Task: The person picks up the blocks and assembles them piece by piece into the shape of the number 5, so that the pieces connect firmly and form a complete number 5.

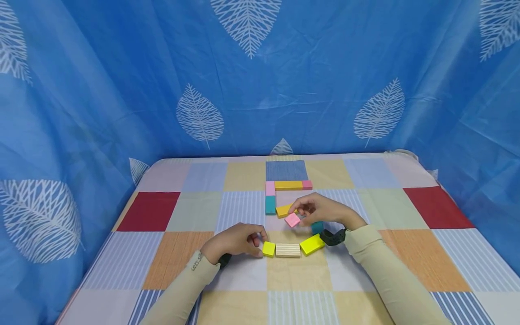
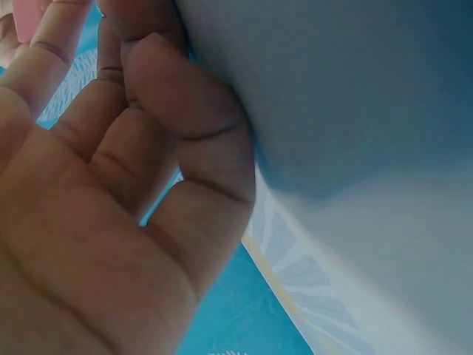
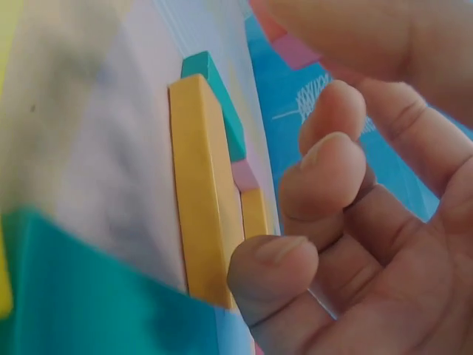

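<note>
My right hand (image 1: pixel 325 210) pinches a small pink cube (image 1: pixel 292 220) between thumb and forefinger, above the near end of an orange block (image 1: pixel 285 210). In the right wrist view the pink cube (image 3: pixel 297 52) shows beside the thumb, while the other fingers curl without holding anything. Lower left, my left hand (image 1: pixel 237 240) has its thumb and forefinger at the left side of a yellow cube (image 1: pixel 269 249), pinching it on the cloth. The left wrist view shows the curled fingers (image 2: pixel 214 163); the yellow cube is out of that view.
A ribbed wooden block (image 1: pixel 288 250) and a yellow block (image 1: pixel 312 244) continue rightward from the yellow cube. A teal block (image 1: pixel 317 227) lies partly under the right hand. Farther back are a teal block (image 1: pixel 270 205), a pale pink block (image 1: pixel 270 188), an orange block (image 1: pixel 288 185) and a pink cube (image 1: pixel 307 184).
</note>
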Demonstrator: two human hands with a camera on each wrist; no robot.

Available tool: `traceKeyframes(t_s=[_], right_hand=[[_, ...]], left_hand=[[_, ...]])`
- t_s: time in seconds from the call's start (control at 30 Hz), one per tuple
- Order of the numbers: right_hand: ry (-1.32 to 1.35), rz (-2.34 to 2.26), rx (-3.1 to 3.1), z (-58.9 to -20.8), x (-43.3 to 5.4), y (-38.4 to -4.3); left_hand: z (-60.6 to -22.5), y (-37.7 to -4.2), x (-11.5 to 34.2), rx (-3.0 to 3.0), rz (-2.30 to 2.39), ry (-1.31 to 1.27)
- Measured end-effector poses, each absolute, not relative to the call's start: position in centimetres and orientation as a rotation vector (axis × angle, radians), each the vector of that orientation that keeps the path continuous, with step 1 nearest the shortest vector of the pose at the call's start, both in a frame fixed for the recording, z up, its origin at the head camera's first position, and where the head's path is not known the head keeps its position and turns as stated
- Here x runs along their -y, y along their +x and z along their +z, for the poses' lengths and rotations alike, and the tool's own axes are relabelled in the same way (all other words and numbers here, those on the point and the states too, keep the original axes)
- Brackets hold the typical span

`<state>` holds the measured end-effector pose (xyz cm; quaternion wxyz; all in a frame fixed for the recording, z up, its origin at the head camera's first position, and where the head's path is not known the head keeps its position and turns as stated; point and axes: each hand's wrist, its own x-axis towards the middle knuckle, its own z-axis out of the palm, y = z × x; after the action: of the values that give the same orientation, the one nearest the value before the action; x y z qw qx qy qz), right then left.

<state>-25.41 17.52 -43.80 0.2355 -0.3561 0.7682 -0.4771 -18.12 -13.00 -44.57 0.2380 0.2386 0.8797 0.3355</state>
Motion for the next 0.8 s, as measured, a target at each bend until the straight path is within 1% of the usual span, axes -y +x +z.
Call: traceKeyframes(t_s=[0.8], right_hand=[[-1.0,-1.14,-2.053,-43.0,-12.6,-25.8]], left_hand=[[-44.4,-18.2,13.3,-2.402,0.94,0.682]])
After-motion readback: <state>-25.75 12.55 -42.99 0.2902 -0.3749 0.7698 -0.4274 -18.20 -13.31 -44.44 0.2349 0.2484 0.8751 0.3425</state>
